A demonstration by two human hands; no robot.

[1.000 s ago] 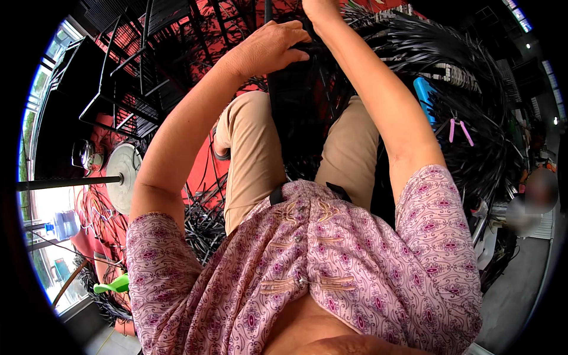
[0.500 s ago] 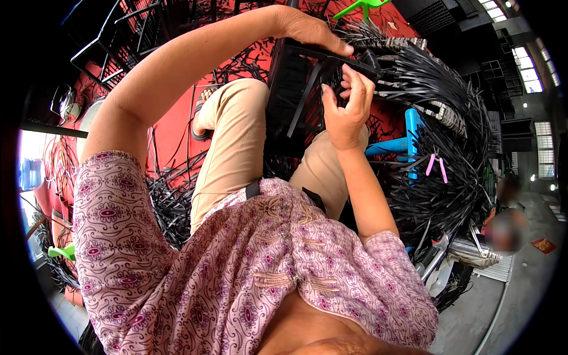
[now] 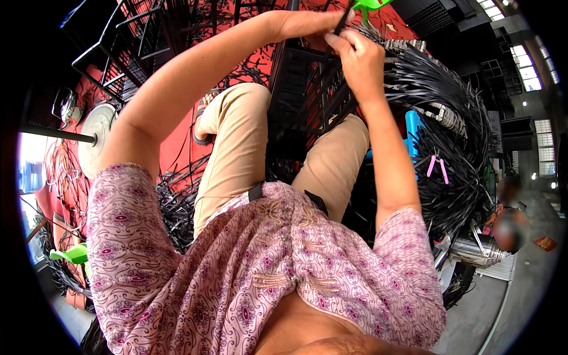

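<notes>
A black woven frame (image 3: 290, 89) stands between my knees, its slats and strips crossing one another. At its far top edge my two hands have come together. My right hand (image 3: 362, 64) is closed, thumb and fingers pinching a flat black plastic strip (image 3: 341, 25) that slants upward. Just to the left, my left hand (image 3: 316, 23) reaches over the far side of the frame, its fingertips close to the strip. Motion smears those fingers and the right hand partly covers them, so their grip is unclear.
A large bundle of black strips (image 3: 449, 89) lies at the right, with pink-handled snips (image 3: 438, 168) on it and a blue plastic piece (image 3: 412, 127) beside it. Black metal frames (image 3: 130, 35) stand at the far left. Loose strips litter the red floor. Other people are at the far right.
Both hands have moved up and away from me. My right hand, partly open before, now pinches a strip. The black frame between my knees has shifted.
</notes>
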